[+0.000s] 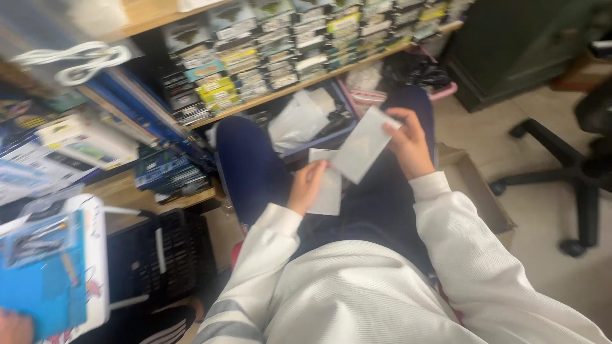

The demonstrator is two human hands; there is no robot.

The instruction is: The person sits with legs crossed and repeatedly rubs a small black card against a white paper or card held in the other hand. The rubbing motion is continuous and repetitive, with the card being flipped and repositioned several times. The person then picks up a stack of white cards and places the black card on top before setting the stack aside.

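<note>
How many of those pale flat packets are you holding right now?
2. One pale flat packet is raised in the right hand; the other packet sits lower, in the left hand. More may be hidden behind them.

even indoor light from above, soft shadows under the shelf (299,86); motion blur smears the whole frame, worst at the left edge, where the blue package (41,280) dissolves. white sleeves (446,216) run bright, near glare.
</note>
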